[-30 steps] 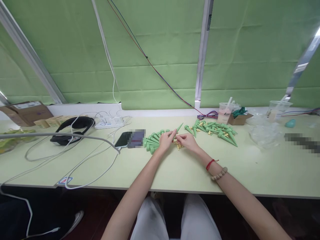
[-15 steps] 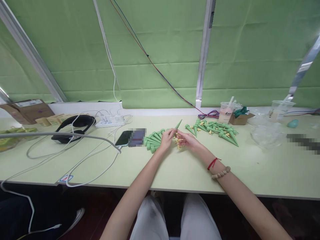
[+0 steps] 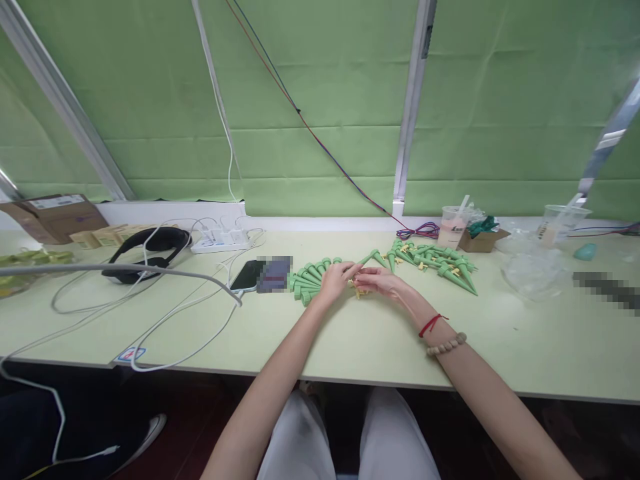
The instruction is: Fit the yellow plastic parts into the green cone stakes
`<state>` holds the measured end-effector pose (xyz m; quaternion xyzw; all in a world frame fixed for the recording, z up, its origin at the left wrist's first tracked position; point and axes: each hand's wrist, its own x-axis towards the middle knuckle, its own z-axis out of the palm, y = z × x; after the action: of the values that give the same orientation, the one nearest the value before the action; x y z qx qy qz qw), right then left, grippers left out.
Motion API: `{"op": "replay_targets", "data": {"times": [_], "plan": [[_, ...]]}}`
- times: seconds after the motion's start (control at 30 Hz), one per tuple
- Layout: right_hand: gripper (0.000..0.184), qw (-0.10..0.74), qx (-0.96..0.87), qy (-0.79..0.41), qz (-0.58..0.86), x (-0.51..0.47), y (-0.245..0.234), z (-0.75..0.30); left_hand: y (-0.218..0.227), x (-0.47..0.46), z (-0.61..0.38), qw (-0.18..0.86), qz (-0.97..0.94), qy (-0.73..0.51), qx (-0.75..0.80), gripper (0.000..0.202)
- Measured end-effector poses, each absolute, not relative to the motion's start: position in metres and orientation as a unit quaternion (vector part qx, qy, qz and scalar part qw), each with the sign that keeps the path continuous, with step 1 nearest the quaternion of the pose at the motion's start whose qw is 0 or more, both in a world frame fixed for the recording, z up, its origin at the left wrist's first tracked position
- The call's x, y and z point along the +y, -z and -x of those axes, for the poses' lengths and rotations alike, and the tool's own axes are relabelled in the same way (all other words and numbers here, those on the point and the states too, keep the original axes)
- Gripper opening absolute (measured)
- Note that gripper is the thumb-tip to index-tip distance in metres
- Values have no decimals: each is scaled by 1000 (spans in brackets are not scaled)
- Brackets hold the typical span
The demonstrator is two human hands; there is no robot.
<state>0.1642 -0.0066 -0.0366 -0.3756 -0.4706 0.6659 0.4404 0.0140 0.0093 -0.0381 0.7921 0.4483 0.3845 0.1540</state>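
Observation:
My left hand (image 3: pixel 336 281) and my right hand (image 3: pixel 381 282) meet at the middle of the pale green table (image 3: pixel 350 340). Between their fingertips they hold a green cone-shaped spike (image 3: pixel 367 257), which now lies low and points to the right. Small yellow parts (image 3: pixel 357 291) lie on the table just under the hands. A row of bare green spikes (image 3: pixel 306 281) lies to the left of my left hand. A heap of green spikes with yellow fittings (image 3: pixel 434 261) lies to the right, beyond my right hand. My right wrist bears a red cord and a bead bracelet.
A phone (image 3: pixel 248 275) lies left of the spikes, with a white power strip (image 3: pixel 220 241), loose cables and black headphones (image 3: pixel 145 252) further left. Cardboard boxes (image 3: pixel 53 217) stand at the far left. Drink cups (image 3: pixel 453 227), a small box and clear plastic bags (image 3: pixel 530 267) sit at the right.
The spike held between both hands has tipped from pointing up and to the right down to nearly level. The hands have sunk closer to the table.

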Motion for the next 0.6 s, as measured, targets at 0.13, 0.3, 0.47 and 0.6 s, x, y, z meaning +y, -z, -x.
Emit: {"op": "replay_targets", "data": {"times": [0.13, 0.3, 0.47, 0.6], "plan": [[18, 439, -501, -603, 438, -4, 36, -167, 39, 6, -16, 145, -780, -350, 498, 50], [23, 457, -614, -468, 442, 0, 41, -165, 47, 10, -17, 159, -769, -341, 516, 49], [22, 503, -660, -363, 425, 3, 50, -161, 51, 13, -15, 174, -761, -372, 502, 51], [29, 476, -594, -467, 449, 0, 50, -158, 52, 15, -16, 208, -739, -445, 462, 49]]}}
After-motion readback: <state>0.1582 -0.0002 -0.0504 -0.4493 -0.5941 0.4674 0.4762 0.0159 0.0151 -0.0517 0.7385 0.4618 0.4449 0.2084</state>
